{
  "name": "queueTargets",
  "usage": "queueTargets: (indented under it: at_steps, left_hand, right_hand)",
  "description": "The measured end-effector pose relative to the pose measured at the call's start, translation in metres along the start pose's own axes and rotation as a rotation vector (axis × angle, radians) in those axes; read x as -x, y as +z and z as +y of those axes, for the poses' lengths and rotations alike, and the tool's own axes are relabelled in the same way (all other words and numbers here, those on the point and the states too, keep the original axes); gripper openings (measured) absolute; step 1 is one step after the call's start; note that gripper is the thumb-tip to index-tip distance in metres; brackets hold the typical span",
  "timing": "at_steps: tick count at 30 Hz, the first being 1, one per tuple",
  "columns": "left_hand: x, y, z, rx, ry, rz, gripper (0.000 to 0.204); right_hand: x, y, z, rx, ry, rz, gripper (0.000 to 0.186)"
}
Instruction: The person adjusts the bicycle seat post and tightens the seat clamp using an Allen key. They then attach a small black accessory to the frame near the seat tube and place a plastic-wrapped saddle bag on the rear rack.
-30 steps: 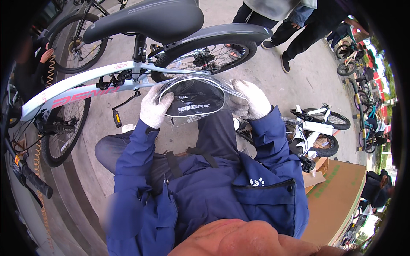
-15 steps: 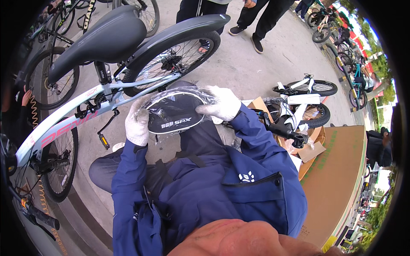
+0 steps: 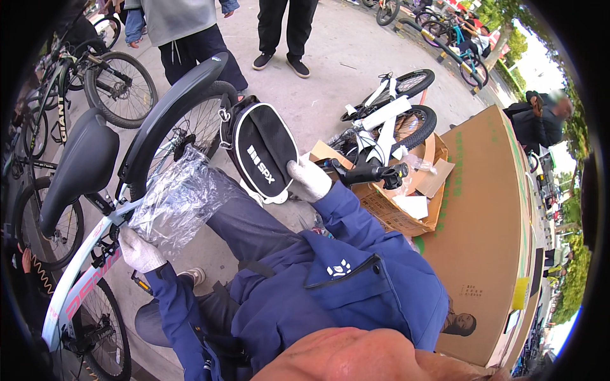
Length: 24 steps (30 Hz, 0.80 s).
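Both my hands wear white knit gloves. My right hand (image 3: 310, 180) grips the lower right edge of a black bike bag (image 3: 264, 149) with white piping and a strap clip at its upper left. Off to the left, my left hand (image 3: 141, 249) is closed on a crumpled clear plastic wrapper (image 3: 181, 203), which spreads up over my knee, apart from the bag. That hand is close to the pale blue frame of a bicycle (image 3: 89, 260); its black saddle (image 3: 82, 168) and rear mudguard (image 3: 168, 105) rise beyond.
An opened cardboard box (image 3: 406, 213) with packing scraps stands at my right, beside a large flat carton (image 3: 480, 241). Behind the box lies a white folded bicycle (image 3: 387, 127). Two people stand ahead, one in a grey top (image 3: 178, 22). More bicycles (image 3: 121, 89) crowd the left.
The bag has come out of its clear wrapper. My right hand has lifted it forward, while my left has drawn the wrapper away to the left. My view has turned rightward.
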<state>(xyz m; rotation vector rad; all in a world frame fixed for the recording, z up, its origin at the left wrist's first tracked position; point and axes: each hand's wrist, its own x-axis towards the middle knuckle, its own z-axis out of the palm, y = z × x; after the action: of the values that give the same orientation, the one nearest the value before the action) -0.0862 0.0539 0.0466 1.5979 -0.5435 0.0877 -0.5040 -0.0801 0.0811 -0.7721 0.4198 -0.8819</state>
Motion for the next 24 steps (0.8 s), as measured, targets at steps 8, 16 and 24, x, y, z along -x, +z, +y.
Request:
queueTargets:
  at_steps: [8,16,24]
  left_hand:
    - [0.154,0.03,0.027,0.986,-0.835,-0.909,0.056]
    - [0.103,0.017,0.05,0.774,-0.222,-1.42,0.081]
    - [0.101,0.031,0.086,1.213,-0.79,-0.802,0.051]
  right_hand:
    - [0.005,0.049,0.047,1.493,0.132,-0.3,0.076]
    - [0.041,0.052,-0.023,0.643,-0.004,0.1,0.067]
    - [0.116,0.003,-0.149,1.27,-0.992,0.948,0.031]
